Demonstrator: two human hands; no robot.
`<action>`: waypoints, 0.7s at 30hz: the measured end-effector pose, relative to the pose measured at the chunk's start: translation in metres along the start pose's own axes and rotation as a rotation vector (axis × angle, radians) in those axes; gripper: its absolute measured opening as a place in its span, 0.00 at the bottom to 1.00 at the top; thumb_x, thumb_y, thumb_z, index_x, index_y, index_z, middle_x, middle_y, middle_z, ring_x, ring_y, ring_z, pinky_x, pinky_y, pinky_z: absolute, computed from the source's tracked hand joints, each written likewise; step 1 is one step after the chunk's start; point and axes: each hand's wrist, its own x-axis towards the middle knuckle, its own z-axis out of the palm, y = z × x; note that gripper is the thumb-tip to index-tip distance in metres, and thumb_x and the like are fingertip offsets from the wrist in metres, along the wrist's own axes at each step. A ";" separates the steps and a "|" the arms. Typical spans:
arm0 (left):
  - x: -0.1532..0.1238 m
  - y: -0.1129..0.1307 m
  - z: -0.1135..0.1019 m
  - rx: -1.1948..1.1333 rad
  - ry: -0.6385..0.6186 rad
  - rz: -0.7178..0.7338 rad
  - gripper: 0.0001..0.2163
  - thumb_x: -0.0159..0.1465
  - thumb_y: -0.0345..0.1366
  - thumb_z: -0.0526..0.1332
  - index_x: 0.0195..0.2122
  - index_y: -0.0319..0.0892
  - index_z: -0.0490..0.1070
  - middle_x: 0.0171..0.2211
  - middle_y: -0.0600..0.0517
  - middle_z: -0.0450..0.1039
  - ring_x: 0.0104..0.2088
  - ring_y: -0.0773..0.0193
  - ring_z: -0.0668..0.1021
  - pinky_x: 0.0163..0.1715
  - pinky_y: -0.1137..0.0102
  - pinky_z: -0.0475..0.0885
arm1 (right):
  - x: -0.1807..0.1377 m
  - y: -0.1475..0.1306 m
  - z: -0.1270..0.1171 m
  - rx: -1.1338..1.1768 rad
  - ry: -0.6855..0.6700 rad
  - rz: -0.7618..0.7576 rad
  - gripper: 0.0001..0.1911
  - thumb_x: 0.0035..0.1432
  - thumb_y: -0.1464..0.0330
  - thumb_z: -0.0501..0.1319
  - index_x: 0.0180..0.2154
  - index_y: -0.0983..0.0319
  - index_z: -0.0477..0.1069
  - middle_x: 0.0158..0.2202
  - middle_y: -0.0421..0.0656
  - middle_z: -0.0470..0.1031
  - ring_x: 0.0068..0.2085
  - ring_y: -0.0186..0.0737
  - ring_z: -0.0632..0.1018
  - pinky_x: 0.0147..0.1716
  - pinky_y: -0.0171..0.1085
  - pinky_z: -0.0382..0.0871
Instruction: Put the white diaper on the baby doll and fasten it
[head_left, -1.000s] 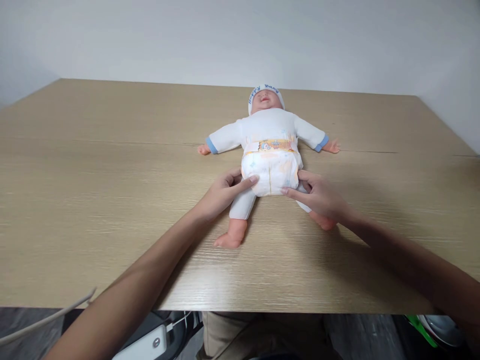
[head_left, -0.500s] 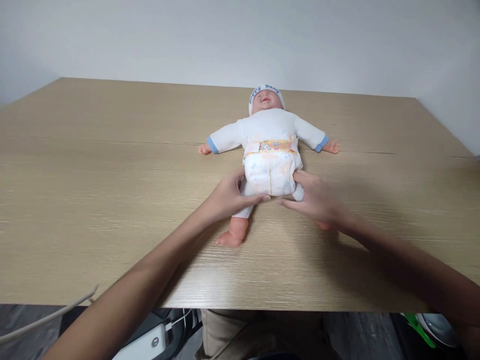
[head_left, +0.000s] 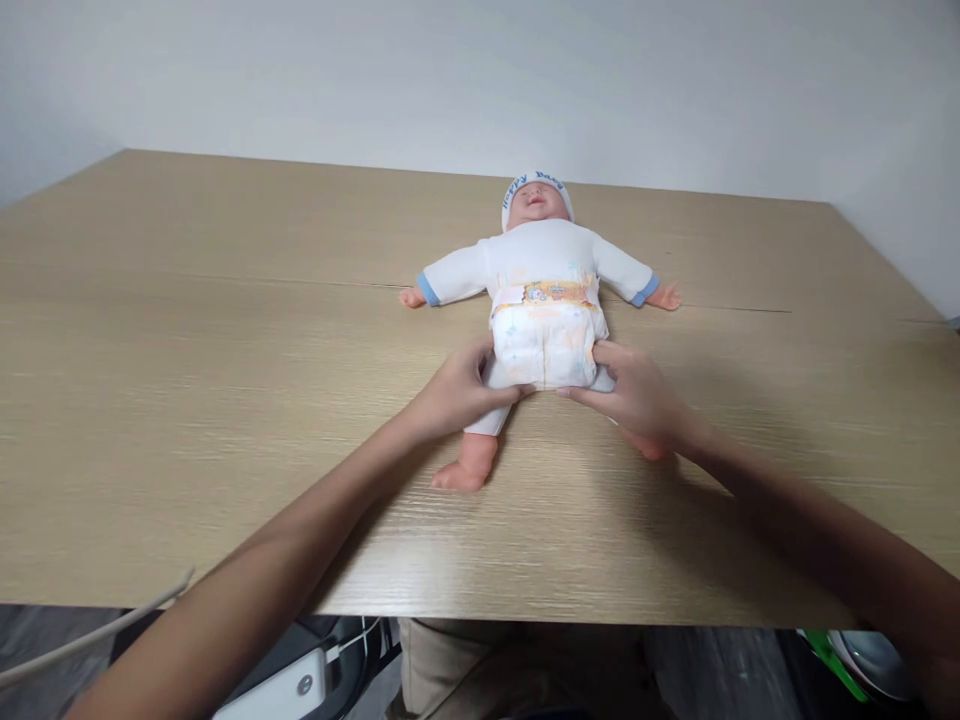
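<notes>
A baby doll (head_left: pixel 544 245) lies on its back in a white long-sleeved suit with blue cuffs and a white cap. Around its hips is a diaper (head_left: pixel 546 345) with an orange printed waistband. My left hand (head_left: pixel 466 388) curves round the diaper's lower left edge by the thigh, its thumb along the bottom edge. On the other side, my right hand (head_left: pixel 634 390) grips the lower right edge, with its thumb at the crotch and forefinger at the leg opening. The remaining fingertips of both hands are hidden. The doll's right-hand lower leg is partly covered by my right hand.
The doll rests on a wood-grain table (head_left: pixel 225 400) that meets a pale wall (head_left: pixel 375 80). A pale cable (head_left: pixel 97 635) crosses the front left edge. Below are a white power bank (head_left: pixel 277 695) with a cord and a green-rimmed object (head_left: pixel 836 665).
My right hand has shifted slightly right, and more of the doll's leg shows beside it. Both hands stay at the diaper's lower edges. The view has shifted a little.
</notes>
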 end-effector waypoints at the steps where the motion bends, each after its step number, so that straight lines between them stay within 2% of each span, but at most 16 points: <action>1: 0.001 0.000 -0.003 -0.033 -0.026 -0.007 0.26 0.58 0.45 0.78 0.57 0.42 0.81 0.50 0.46 0.87 0.58 0.40 0.83 0.62 0.50 0.79 | 0.000 -0.001 -0.001 0.005 -0.001 0.024 0.14 0.64 0.55 0.75 0.39 0.58 0.79 0.38 0.41 0.81 0.37 0.44 0.76 0.37 0.40 0.65; 3: 0.003 0.000 -0.009 -0.100 -0.077 -0.030 0.26 0.60 0.49 0.78 0.57 0.43 0.82 0.50 0.46 0.88 0.59 0.40 0.84 0.61 0.52 0.80 | -0.001 -0.003 -0.002 0.030 -0.008 0.088 0.17 0.64 0.52 0.75 0.38 0.58 0.78 0.35 0.39 0.79 0.34 0.41 0.73 0.34 0.40 0.63; 7: 0.004 -0.004 -0.014 -0.233 -0.127 -0.074 0.28 0.64 0.55 0.76 0.60 0.44 0.83 0.56 0.43 0.87 0.61 0.41 0.84 0.62 0.52 0.80 | -0.002 -0.006 -0.003 0.108 -0.023 0.162 0.21 0.64 0.48 0.73 0.38 0.58 0.78 0.30 0.37 0.73 0.31 0.38 0.68 0.31 0.40 0.59; 13: -0.001 -0.009 -0.007 -0.348 -0.085 -0.096 0.26 0.68 0.53 0.75 0.63 0.45 0.81 0.61 0.42 0.85 0.64 0.43 0.83 0.64 0.54 0.79 | -0.003 -0.006 -0.006 0.140 -0.040 0.218 0.23 0.63 0.46 0.73 0.34 0.57 0.74 0.28 0.36 0.68 0.30 0.37 0.65 0.30 0.40 0.55; 17: -0.002 -0.011 -0.004 -0.383 -0.042 -0.106 0.24 0.70 0.54 0.72 0.59 0.43 0.81 0.61 0.43 0.84 0.62 0.44 0.84 0.63 0.55 0.79 | -0.003 -0.007 -0.009 0.129 -0.059 0.243 0.21 0.63 0.47 0.73 0.38 0.57 0.76 0.28 0.35 0.68 0.30 0.38 0.65 0.30 0.40 0.54; 21: -0.004 -0.010 -0.003 -0.432 -0.008 -0.126 0.22 0.71 0.54 0.71 0.54 0.42 0.78 0.59 0.43 0.84 0.58 0.48 0.84 0.62 0.57 0.78 | -0.002 -0.011 -0.014 0.166 -0.099 0.237 0.15 0.64 0.54 0.73 0.43 0.56 0.77 0.29 0.34 0.69 0.30 0.37 0.64 0.31 0.40 0.54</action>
